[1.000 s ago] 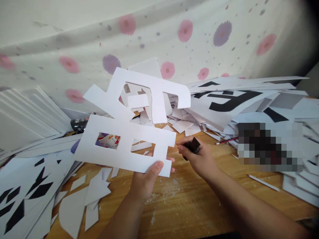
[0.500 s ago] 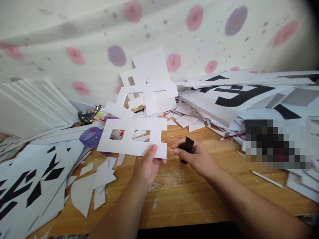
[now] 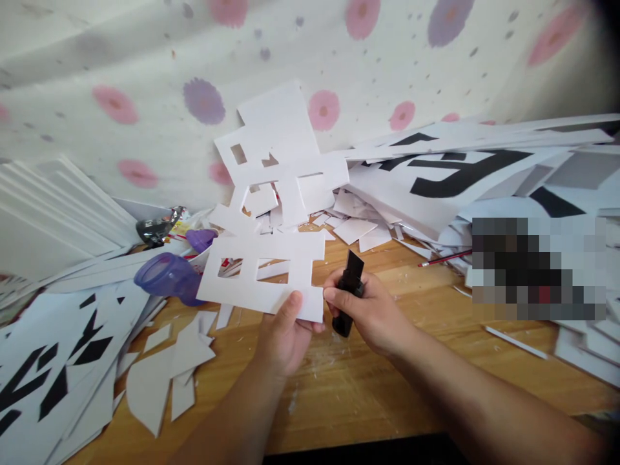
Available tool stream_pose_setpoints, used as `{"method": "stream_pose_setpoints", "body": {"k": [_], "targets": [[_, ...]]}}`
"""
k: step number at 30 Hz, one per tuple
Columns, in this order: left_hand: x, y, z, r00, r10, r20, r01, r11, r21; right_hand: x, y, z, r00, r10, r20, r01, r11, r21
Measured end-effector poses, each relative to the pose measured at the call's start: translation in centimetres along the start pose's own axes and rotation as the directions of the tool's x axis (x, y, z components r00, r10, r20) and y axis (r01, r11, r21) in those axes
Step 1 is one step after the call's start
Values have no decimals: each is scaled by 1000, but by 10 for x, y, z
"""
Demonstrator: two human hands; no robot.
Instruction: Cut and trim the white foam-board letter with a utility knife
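Note:
My left hand (image 3: 285,329) grips the lower right part of a white cut-out board (image 3: 249,298), thumb on top and fingers under it. Window-like holes pierce the board, and it is held up over the wooden table (image 3: 329,394). My right hand (image 3: 380,313) is closed around a black utility knife (image 3: 349,287), its wide dark blade pointing up and away from me. Knife and right fingers are close to the board's right edge; whether they touch it I cannot tell. Behind, a larger white cut-out sheet (image 3: 278,123) leans upright near the patterned curtain.
Purple plastic container (image 3: 167,274) stands left of the board. White offcuts (image 3: 150,387) lie at front left, beside sheets with black shapes (image 3: 92,349). More printed sheets (image 3: 445,174) pile up at right, near a pencil (image 3: 443,258). White panels (image 3: 58,213) stand at far left.
My right hand has come left, nearer the board, and the knife has turned more upright with more of it showing. The board sits slightly lower. The whole view has shifted a little.

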State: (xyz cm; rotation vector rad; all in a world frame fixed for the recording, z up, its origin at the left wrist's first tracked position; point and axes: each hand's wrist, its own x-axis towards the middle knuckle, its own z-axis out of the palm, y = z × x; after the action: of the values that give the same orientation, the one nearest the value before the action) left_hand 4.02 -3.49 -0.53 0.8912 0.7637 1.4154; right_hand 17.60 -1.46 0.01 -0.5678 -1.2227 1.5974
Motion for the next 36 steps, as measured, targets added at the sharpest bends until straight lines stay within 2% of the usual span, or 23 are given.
{"method": "stream_pose_setpoints", "body": {"k": [2, 4, 7, 8, 10, 15, 20, 29, 36], "targets": [[-1, 2, 1, 1000, -26, -14, 25, 1000, -14, -2, -1, -2, 999, -44, 4, 44, 997, -67], [-2, 5, 3, 999, -50, -7, 50, 998, -49, -4, -1, -3, 989, -146, 21, 146, 958, -245], [-7, 10, 5, 993, -118, 6, 117, 983, -140, -7, -1, -6, 928, -353, 119, 358, 752, -553], [-10, 11, 6, 989, -150, 12, 150, 973, -175, -7, -1, -7, 903, -396, 168, 412, 685, -601], [-15, 13, 6, 978, -208, 24, 208, 947, -245, -7, -2, -7, 873, -419, 248, 475, 619, -625], [-24, 14, 7, 953, -281, 114, 303, 887, -348, -7, -4, -6, 850, -423, 314, 521, 591, -616], [-25, 14, 8, 945, -267, 189, 320, 877, -360, -7, -4, -6, 851, -419, 318, 517, 555, -652], [-25, 13, 8, 936, -288, 202, 342, 879, -333, -9, -8, -8, 835, -432, 341, 539, 514, -667], [-24, 13, 10, 940, -239, 245, 314, 886, -342, -8, -7, -10, 841, -428, 332, 529, 518, -672]]}}
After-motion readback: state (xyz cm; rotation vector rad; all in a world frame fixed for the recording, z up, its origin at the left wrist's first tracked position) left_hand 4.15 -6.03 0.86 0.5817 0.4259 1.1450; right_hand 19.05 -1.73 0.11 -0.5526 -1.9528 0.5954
